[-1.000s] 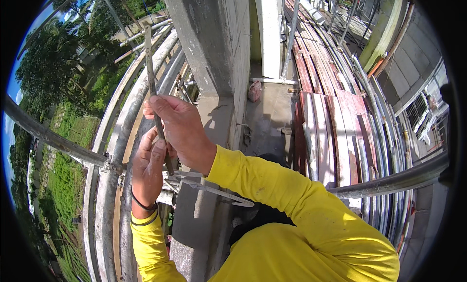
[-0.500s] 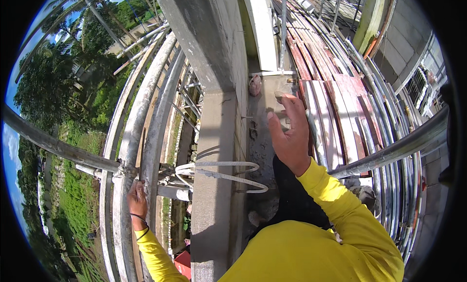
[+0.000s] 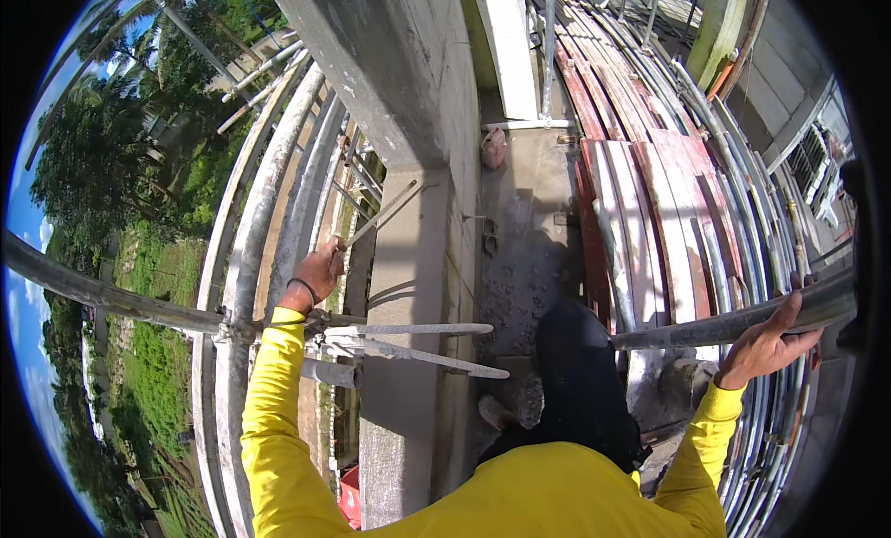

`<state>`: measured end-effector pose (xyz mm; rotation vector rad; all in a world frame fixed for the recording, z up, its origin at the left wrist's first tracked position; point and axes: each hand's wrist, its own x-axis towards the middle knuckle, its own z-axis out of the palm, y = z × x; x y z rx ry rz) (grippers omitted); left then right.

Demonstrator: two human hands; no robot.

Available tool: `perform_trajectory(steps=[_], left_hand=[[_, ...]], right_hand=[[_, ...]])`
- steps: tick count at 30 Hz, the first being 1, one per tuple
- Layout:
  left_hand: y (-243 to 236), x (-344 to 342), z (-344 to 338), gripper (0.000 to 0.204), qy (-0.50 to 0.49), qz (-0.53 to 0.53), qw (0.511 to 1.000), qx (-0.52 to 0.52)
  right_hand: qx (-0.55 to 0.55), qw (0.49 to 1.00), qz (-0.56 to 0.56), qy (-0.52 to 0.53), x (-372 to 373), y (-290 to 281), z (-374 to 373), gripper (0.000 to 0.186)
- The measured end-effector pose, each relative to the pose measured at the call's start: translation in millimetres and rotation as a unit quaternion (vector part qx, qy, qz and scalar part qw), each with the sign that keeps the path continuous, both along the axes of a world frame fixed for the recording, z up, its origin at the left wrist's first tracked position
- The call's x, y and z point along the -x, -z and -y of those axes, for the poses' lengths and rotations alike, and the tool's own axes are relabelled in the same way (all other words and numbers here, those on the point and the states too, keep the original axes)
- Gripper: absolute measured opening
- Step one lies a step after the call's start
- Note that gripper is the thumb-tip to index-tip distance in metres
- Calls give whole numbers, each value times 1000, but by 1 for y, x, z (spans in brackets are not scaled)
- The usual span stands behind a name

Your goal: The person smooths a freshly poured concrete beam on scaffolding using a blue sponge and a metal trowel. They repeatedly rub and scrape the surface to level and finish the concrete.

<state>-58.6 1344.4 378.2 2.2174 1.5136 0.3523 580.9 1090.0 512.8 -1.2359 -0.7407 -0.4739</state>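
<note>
A grey concrete column (image 3: 371,64) fills the upper middle of the frame, meeting a concrete ledge (image 3: 394,250) striped by sun and shadow; right of it runs a dusty grey floor (image 3: 524,246); worn red-and-white planks (image 3: 687,157) stretch toward the top right, below a grey block wall (image 3: 780,97); at left, trees (image 3: 102,167) and grass stand under blue sky (image 3: 32,306) with white clouds.

On my feed I see a yellow long-sleeved shirt (image 3: 520,496). Behind the left grip (image 3: 321,267), one thin dark band (image 3: 299,283) circles the wrist, another the cuff (image 3: 286,324). Creased yellow sleeve (image 3: 707,445) backs the right grip (image 3: 765,344); black trousers (image 3: 575,371) show between.
</note>
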Motion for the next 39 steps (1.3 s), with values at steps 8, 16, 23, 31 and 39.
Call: perform_trajectory(steps=[8,16,23,31,39], left_hand=[[19,-30,-23,20,88,-233,968,-27],[50,-11,-35,25,-31,-225,973,-47],[40,-50,-33,23,33,-235,968,-80],[38,-35,-28,21,-4,-153,987,-50],[31,-65,-32,29,4,-234,970,-66]], right_hand=[[18,996,58,59,-11,8,4,41],[-7,996,22,86,-10,8,2,41],[0,994,12,105,-5,5,-1,45],[2,996,22,86,-4,1,0,47],[15,996,42,79,-18,7,8,35]])
